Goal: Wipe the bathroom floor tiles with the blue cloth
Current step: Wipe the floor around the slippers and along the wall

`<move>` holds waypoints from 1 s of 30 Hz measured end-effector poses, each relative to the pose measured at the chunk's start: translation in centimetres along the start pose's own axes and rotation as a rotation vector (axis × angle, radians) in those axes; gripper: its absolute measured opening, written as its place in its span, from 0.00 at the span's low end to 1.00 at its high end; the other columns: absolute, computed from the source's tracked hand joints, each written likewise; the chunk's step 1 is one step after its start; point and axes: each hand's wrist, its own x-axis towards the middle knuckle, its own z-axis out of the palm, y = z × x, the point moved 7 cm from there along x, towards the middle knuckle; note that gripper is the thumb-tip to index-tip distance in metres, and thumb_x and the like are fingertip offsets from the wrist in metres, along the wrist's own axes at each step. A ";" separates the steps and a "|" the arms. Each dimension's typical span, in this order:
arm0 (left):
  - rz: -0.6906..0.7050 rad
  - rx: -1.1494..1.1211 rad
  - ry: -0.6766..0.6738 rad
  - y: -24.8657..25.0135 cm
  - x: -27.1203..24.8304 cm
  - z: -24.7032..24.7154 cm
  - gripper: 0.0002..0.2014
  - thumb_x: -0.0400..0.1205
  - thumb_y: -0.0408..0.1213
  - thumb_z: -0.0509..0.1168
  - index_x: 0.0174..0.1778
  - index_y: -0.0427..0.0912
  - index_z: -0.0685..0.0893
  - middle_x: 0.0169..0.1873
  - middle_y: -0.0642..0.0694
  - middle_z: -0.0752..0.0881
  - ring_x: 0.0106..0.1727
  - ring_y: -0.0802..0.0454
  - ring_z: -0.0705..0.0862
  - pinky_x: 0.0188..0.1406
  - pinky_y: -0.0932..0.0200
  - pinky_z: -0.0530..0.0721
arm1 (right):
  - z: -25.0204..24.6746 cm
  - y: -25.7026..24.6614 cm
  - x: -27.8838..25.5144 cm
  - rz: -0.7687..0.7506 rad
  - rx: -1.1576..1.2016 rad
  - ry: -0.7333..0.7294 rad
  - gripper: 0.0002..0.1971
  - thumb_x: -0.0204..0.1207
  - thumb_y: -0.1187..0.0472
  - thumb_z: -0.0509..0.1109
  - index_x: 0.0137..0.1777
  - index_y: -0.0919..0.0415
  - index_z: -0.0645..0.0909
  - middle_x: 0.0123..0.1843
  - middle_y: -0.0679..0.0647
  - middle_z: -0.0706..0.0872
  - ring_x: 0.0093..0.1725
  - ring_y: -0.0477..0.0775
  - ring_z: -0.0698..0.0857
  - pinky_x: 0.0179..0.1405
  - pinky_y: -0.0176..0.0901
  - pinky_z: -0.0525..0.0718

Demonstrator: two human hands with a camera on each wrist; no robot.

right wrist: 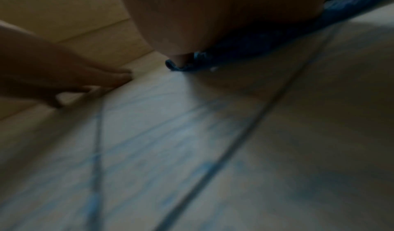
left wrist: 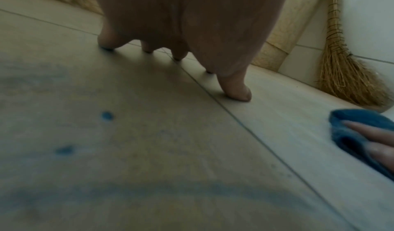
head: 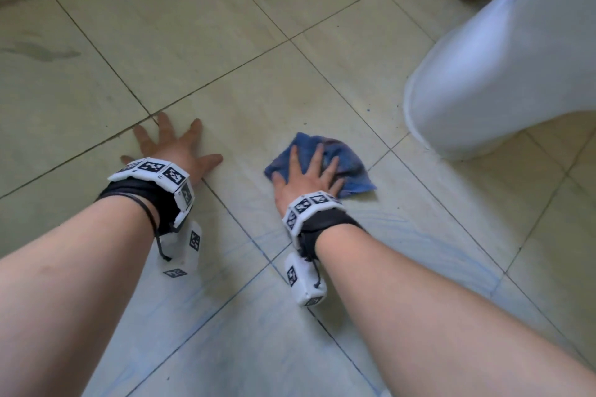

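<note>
right now my right hand (head: 306,176) presses the blue cloth (head: 350,164) flat, fingers spread for even pressure, mid-floor near the toilet base (head: 483,74); my left hand (head: 174,148), splayed on bare tiles (head: 225,42), braces me.

— Left hand (left wrist: 192,24)?
— Spread flat on the tiles (left wrist: 149,133), fingertips (left wrist: 236,91) pressing down beside a grout line.
— And at the right edge?
— Blue cloth (left wrist: 351,130), bunched, with fingers of the right hand (left wrist: 379,143) lying straight on top.
— Behind that?
— Straw broom (left wrist: 345,76) leaning in the corner against the wall.
— Marks on the floor?
— Two blue spots (left wrist: 107,115) close by, plus a faint bluish smear, blurred.
</note>
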 end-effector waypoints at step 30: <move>-0.192 -0.040 0.064 -18.9 -3.5 -2.6 0.38 0.84 0.63 0.59 0.87 0.62 0.49 0.87 0.45 0.38 0.86 0.33 0.39 0.82 0.29 0.52 | 7.7 -18.5 -9.2 -0.528 -0.211 -0.107 0.32 0.85 0.40 0.51 0.85 0.37 0.42 0.87 0.51 0.30 0.83 0.68 0.31 0.77 0.77 0.37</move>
